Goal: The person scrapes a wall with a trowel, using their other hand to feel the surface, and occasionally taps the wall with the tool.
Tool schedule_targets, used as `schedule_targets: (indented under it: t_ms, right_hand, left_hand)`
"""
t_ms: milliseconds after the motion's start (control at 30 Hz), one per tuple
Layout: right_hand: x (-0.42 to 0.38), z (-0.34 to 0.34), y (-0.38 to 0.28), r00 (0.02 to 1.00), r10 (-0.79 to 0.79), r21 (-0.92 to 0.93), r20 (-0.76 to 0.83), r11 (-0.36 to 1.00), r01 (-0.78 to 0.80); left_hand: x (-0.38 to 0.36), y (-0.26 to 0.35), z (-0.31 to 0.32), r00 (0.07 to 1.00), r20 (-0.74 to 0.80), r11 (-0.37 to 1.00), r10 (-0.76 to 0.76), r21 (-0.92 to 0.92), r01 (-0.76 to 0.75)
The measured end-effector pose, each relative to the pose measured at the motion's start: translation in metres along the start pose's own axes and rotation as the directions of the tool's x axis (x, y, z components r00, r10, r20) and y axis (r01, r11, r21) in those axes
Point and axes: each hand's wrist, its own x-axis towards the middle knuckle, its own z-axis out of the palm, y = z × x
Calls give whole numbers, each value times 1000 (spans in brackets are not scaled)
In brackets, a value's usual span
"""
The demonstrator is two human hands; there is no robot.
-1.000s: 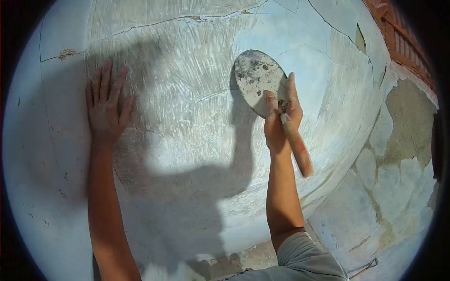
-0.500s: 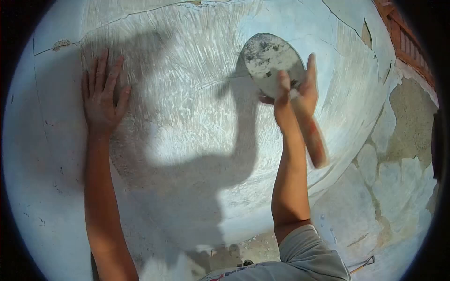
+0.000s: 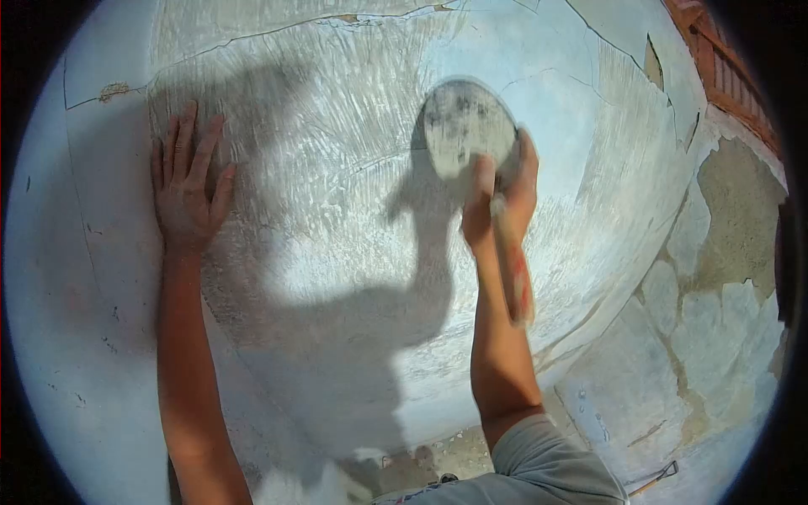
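My left hand (image 3: 190, 189) lies flat on the pale, scratched wall (image 3: 337, 168), its fingers spread and pointing up. To the right, my right hand (image 3: 505, 189) is closed on a rounded metal tool (image 3: 467, 126) with dark smudges on its face. My thumb presses on the lower part of the metal face, and the fingers wrap round its right side. The tool's worn handle (image 3: 516, 278), with red marks, hangs down along my right forearm. Slight motion blur softens the tool's edges.
Long cracks (image 3: 244, 38) run across the upper wall. A reddish-brown slatted structure (image 3: 728, 71) stands at the upper right. Below it is a bare grey patch (image 3: 736, 210) among flaking plaster. A tool with an open-loop handle (image 3: 656, 478) lies at the lower right.
My right hand has moved left and slightly down with the metal tool, and the tool's handle has swung left to a more upright angle. My left hand stays flat on the wall.
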Motion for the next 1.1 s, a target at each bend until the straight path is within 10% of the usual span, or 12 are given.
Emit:
schedule_targets:
  t_ms: [167, 233, 300, 433, 1100]
  right_hand:
    - [9, 3, 6, 980, -185, -172, -73, 970, 170]
    - [36, 10, -35, 997, 69, 34, -45, 997, -68]
    - [47, 12, -19, 982, -174, -5, -71, 985, 174]
    - [-8, -3, 1, 999, 34, -47, -19, 998, -35]
    - [50, 24, -19, 992, -59, 32, -112, 997, 63]
  left_hand:
    - [0, 0, 3, 1000, -4, 1000, -6, 2, 6]
    - [0, -1, 2, 1000, -5, 1000, 14, 9, -14]
    - [0, -1, 2, 1000, -6, 1000, 23, 11, -23]
    - [-1, 0, 3, 1000, -10, 1000, 17, 4, -17]
    - [-1, 2, 2, 1000, 20, 1000, -9, 16, 9]
